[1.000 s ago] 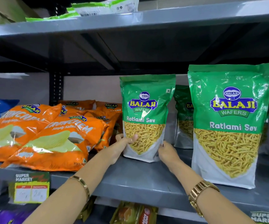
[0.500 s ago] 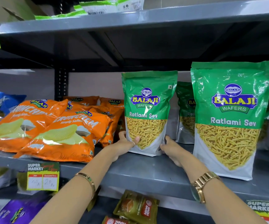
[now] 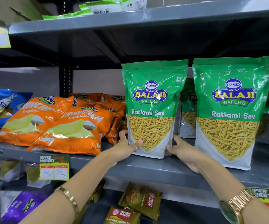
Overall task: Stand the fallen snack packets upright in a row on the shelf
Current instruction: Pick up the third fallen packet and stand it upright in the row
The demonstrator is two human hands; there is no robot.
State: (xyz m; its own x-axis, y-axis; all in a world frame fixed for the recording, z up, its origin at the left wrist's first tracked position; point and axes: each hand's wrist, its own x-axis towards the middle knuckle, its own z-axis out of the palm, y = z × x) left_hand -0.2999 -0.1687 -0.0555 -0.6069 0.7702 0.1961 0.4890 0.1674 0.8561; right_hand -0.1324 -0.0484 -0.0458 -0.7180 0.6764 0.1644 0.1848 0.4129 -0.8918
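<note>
A green Ratlami Sev packet (image 3: 153, 101) stands upright on the grey shelf (image 3: 146, 168), near its front edge. My left hand (image 3: 125, 147) grips its lower left corner, thumb across the front. My right hand (image 3: 183, 151) presses against its lower right side. A second upright green packet (image 3: 232, 110) stands just to the right, close to the first. A third green packet (image 3: 187, 110) stands behind, between the two, mostly hidden.
Several orange Crunchem chip bags (image 3: 69, 126) lie flat in a pile on the left of the shelf. A blue packet (image 3: 6, 104) lies at the far left. A price tag (image 3: 54, 167) hangs on the shelf edge. Tea packets (image 3: 140, 201) lie on the shelf below.
The held green packet has come forward toward the shelf's front edge, alongside the right-hand packet. Both hands stayed on its lower corners.
</note>
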